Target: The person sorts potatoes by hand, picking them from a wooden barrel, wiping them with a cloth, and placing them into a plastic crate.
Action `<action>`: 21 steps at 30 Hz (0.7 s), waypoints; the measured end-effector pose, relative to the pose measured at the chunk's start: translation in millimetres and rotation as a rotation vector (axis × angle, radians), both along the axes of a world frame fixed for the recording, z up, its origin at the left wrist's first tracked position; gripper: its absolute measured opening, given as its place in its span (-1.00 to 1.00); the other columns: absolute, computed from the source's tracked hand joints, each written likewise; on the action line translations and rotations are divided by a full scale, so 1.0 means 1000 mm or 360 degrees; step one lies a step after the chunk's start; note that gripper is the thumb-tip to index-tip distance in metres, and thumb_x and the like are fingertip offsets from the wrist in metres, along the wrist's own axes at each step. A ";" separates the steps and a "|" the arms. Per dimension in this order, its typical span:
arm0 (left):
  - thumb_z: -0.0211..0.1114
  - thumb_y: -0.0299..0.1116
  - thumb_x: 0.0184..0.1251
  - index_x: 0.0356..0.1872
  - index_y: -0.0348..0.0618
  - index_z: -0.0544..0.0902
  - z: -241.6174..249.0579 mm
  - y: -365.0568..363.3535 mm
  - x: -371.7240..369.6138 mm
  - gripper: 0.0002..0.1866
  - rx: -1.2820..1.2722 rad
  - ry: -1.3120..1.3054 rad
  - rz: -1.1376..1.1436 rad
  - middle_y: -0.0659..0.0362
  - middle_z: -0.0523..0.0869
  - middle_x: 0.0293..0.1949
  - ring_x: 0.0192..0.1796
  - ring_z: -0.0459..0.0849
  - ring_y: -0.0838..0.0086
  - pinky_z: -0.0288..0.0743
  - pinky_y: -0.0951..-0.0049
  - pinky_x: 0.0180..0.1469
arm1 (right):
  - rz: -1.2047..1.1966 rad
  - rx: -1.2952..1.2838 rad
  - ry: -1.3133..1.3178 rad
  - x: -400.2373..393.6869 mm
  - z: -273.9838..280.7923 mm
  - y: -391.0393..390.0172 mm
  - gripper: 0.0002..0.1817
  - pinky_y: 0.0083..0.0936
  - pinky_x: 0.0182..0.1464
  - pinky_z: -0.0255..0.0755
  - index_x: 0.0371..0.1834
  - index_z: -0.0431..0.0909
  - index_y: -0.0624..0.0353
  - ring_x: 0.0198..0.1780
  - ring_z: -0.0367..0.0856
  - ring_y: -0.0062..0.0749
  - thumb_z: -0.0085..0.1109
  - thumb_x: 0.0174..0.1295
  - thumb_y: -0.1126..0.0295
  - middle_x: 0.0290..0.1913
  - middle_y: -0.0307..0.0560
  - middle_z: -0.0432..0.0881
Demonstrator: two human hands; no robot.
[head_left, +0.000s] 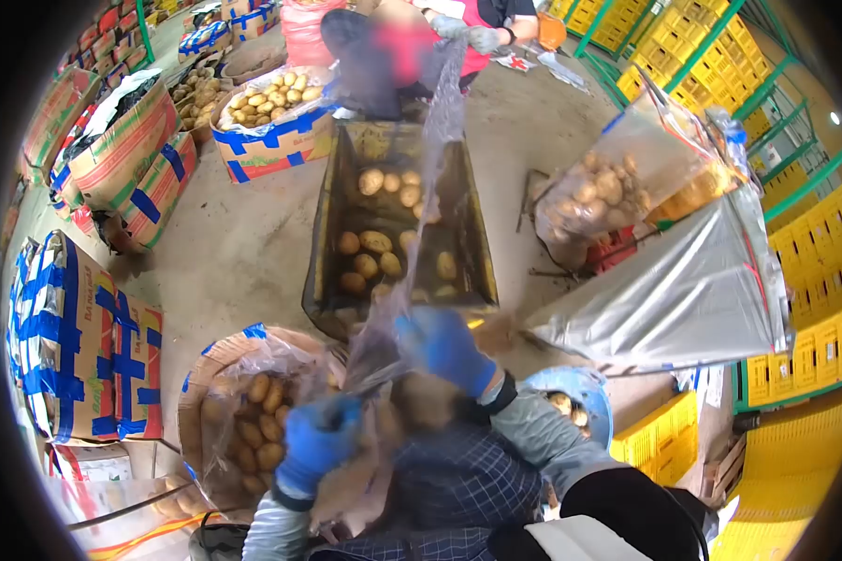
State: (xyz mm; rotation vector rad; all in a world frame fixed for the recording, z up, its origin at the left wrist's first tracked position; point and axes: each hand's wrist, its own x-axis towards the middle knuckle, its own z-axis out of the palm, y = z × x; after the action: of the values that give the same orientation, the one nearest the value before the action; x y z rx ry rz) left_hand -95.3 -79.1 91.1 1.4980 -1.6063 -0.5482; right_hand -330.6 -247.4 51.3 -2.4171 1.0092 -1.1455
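A long strip of clear plastic film (446, 98) stretches from a co-worker's gloved hands at the top, over the trough, down to my own hands. My left hand (316, 444), in a blue glove, is closed around the lower end of the film, above a carton (194, 411) of potatoes (260, 425) with plastic lining. My right hand (447, 351), also blue-gloved and slightly blurred, grips the film at the trough's near end. Inside the dark, yellow-edged trough (321, 238), several potatoes (374, 241) lie scattered.
A taped carton (276, 154) heaped with potatoes stands beyond the trough. Taped boxes (75, 346) stack at left. To the right are a clear bag (599, 192) of potatoes, a silver sheet (674, 290), a blue tub (594, 397) and yellow crates (660, 435). A co-worker (402, 56) sits opposite.
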 end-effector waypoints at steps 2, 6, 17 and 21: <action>0.34 -0.42 0.44 -0.55 -0.15 0.52 -0.006 0.029 0.033 -0.69 0.0224 0.0463 0.0184 0.33 0.46 -0.60 -0.50 0.35 0.71 0.29 0.50 -0.47 | -0.0284 0.0008 0.0029 -0.003 0.013 0.040 -0.84 -0.13 -0.41 0.42 -0.35 0.59 0.14 -0.50 0.56 -0.03 0.23 0.37 0.33 -0.53 0.07 0.57; 0.27 -0.44 0.53 -0.57 -0.08 0.47 0.029 0.049 0.065 -0.65 0.0069 0.0691 0.0569 0.49 0.43 -0.53 -0.45 0.29 0.80 0.22 0.60 -0.44 | 0.0460 0.0119 -0.0136 0.048 0.076 0.075 -0.78 -0.04 -0.43 0.41 -0.45 0.58 0.09 -0.54 0.56 0.07 0.25 0.33 0.27 -0.58 0.02 0.56; 0.12 -0.21 0.65 0.26 -0.26 0.59 0.063 0.165 0.124 -0.62 -0.0280 0.1158 0.0208 0.13 0.71 0.12 0.12 0.67 0.46 0.54 0.37 0.23 | 0.0929 0.0002 0.0579 0.153 0.166 0.151 -0.49 -0.22 -0.01 0.58 0.29 0.50 0.31 0.06 0.71 -0.02 0.29 0.31 0.32 0.02 0.04 0.69; 0.13 -0.18 0.63 0.36 -0.26 0.51 0.090 0.154 0.118 -0.54 0.0365 0.2437 -0.0283 0.08 0.66 0.21 0.19 0.66 0.36 0.51 0.31 0.28 | 0.1158 0.0532 -0.0142 0.183 0.111 0.173 -0.23 -0.25 0.27 0.51 0.52 0.33 0.10 0.17 0.69 -0.06 0.43 0.24 0.26 0.23 0.08 0.65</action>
State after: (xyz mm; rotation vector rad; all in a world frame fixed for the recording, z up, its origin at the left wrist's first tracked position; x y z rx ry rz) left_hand 23.0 74.6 181.0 0.6030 -0.4262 -1.5126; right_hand -147.3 -74.0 161.9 -2.1383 0.2090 -0.7378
